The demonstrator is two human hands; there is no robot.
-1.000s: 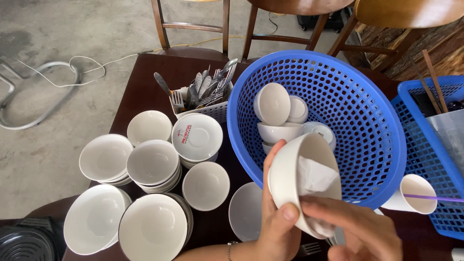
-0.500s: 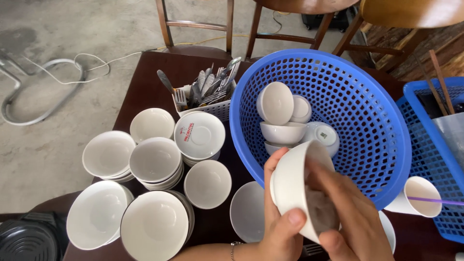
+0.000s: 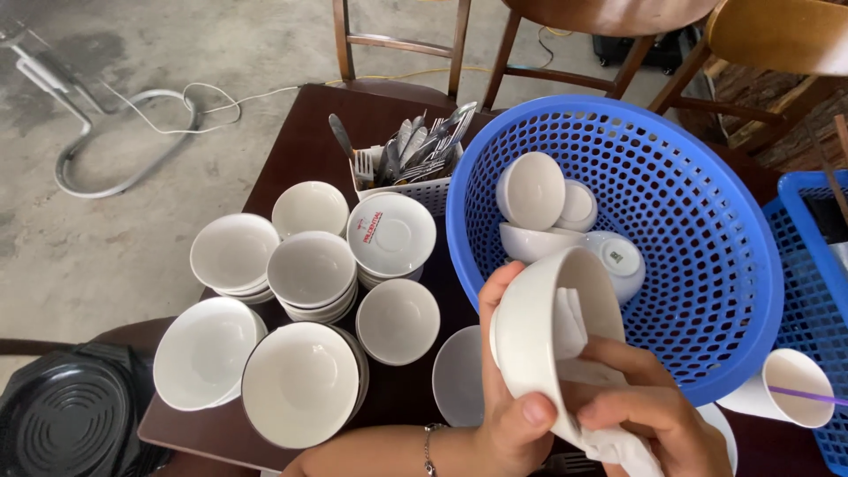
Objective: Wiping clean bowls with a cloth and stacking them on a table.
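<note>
Below, stacks of white bowls [image 3: 311,269] are sitting on a dark table [image 3: 305,146], with a box of cutlery [image 3: 408,159] behind them. Near the bottom centre, the left hand [image 3: 512,389] is gripping a tilted white bowl [image 3: 548,340] by its rim, held just in front of a blue basket [image 3: 707,265]. Beside it, the right hand [image 3: 658,420] is pressing a white cloth [image 3: 609,437] into the bowl, fingers closed on it.

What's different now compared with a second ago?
The right hand has pulled the white cloth partly out of the white bowl toward its lower rim; half a second ago it was pressed inside. The left hand still grips the bowl. The blue basket and stacked bowls stayed put.
</note>
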